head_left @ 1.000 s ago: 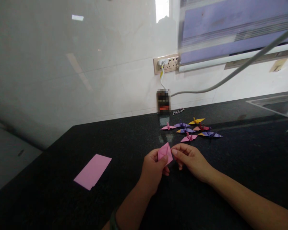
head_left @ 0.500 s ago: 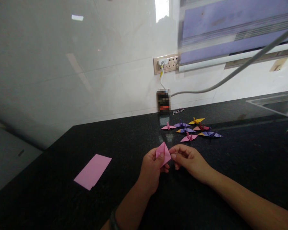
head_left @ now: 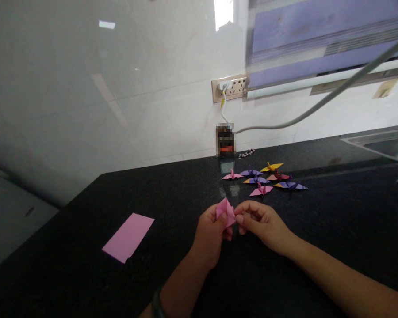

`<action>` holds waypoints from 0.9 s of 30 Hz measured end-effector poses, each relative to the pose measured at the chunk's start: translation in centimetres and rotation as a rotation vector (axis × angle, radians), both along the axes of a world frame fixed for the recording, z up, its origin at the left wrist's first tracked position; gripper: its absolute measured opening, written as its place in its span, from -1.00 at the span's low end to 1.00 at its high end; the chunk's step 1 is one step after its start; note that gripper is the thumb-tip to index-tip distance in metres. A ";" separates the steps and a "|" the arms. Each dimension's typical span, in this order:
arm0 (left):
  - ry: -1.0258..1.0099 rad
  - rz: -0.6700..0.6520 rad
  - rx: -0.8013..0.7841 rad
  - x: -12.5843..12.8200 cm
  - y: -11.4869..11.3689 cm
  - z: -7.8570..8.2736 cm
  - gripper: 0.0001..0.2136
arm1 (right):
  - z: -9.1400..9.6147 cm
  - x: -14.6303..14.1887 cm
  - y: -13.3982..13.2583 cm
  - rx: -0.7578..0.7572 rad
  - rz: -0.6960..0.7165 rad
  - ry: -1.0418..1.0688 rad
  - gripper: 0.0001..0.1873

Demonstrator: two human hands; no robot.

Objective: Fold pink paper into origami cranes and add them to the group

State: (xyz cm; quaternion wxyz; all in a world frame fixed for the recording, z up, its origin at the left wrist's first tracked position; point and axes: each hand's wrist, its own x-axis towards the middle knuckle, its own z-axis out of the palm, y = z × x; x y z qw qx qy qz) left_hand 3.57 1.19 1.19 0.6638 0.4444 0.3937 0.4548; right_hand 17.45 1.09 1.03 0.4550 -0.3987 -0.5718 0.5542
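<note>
A small folded pink origami paper (head_left: 224,211) is pinched in my left hand (head_left: 210,234), thumb on its front and fingers behind. My right hand (head_left: 263,225) grips the paper's right corner between thumb and forefinger, where a flap stands slightly apart. Just beyond my hands, several finished paper cranes lie on the dark countertop (head_left: 172,190); nearest is a pink crane (head_left: 261,190). Off to the left a flat stack of pink paper (head_left: 128,237) rests on the counter.
By the wall stands a small blurred-out dark object (head_left: 226,141), with a beaded strand (head_left: 246,153) beside it. A grey cable (head_left: 305,118) runs to the upper right. A wall socket (head_left: 230,88) holds a white plug. At the right is a sink edge (head_left: 374,148).
My right thumb and forefinger have closed on the paper's right corner, and its flap has lifted and bent. My left hand has barely moved.
</note>
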 end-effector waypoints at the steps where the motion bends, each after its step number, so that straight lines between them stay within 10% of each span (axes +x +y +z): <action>1: 0.032 0.014 0.028 0.0 0.0 0.0 -0.71 | 0.0 0.0 0.0 -0.002 -0.010 0.002 -0.81; 27: 0.497 0.095 0.387 -0.3 -0.3 -0.3 -0.66 | -0.7 0.5 0.5 0.015 -0.031 -0.024 -0.84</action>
